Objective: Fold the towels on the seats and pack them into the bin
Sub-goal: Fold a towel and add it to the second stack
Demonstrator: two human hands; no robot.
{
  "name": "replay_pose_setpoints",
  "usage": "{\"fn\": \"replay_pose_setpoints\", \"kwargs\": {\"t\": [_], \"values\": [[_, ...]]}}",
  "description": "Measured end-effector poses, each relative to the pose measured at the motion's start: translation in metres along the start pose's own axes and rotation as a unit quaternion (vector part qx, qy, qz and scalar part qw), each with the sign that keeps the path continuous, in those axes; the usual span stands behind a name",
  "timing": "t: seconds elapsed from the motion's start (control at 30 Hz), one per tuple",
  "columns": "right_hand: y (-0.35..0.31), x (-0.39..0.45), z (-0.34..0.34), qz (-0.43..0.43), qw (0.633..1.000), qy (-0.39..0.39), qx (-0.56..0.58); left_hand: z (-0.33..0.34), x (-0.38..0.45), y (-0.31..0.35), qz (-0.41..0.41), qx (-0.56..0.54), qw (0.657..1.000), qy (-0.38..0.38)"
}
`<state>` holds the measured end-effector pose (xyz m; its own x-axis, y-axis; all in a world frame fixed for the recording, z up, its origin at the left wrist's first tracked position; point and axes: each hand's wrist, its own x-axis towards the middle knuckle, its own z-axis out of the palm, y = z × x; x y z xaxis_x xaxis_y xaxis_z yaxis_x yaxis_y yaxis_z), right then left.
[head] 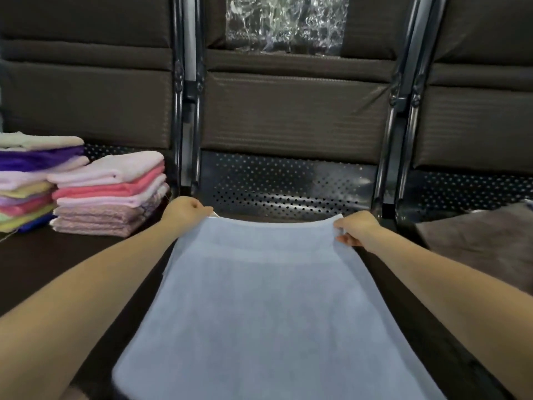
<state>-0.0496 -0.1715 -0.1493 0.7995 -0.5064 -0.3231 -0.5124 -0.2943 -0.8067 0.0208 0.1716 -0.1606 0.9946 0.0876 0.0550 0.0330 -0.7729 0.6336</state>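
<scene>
A pale blue towel point(268, 307) lies spread flat on the middle seat, running from the near edge to the seat back. My left hand point(184, 210) pinches its far left corner. At the far right corner my right hand point(356, 228) grips the cloth. Both corners are held just above the seat, and the far edge sags slightly between them. No bin is in view.
Two stacks of folded towels stand on the left seat: a pink one point(111, 194) and a taller mixed-colour one point(31, 180) behind it. A brown cloth point(478, 241) lies on the right seat. Metal armrest frames point(189, 111) divide the seats.
</scene>
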Motion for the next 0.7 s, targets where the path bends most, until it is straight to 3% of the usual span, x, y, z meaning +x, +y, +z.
{"fn": "replay_pose_setpoints", "kwargs": {"t": [0.1,0.2,0.3,0.37,0.5,0.7], "values": [[0.018,0.02,0.009,-0.006,1.0,0.014,0.011,0.02,0.014,-0.014,0.005,0.027,1.0,0.009],[0.022,0.028,0.012,-0.056,0.994,0.076,0.062,0.025,0.02,-0.014,0.001,0.008,0.999,0.053],[0.016,0.016,0.011,-0.155,0.981,0.085,-0.077,0.019,0.017,-0.007,-0.036,-0.016,0.998,0.043],[0.008,-0.003,0.012,-0.192,0.969,0.054,-0.145,0.008,0.007,-0.004,-0.058,-0.026,0.998,0.009],[-0.013,-0.065,0.019,-0.216,0.964,-0.02,-0.156,-0.011,-0.03,0.0,-0.098,-0.066,0.991,-0.062],[0.002,-0.19,0.035,-0.246,0.919,-0.245,-0.187,-0.038,-0.127,-0.008,-0.074,-0.02,0.99,-0.12]]}}
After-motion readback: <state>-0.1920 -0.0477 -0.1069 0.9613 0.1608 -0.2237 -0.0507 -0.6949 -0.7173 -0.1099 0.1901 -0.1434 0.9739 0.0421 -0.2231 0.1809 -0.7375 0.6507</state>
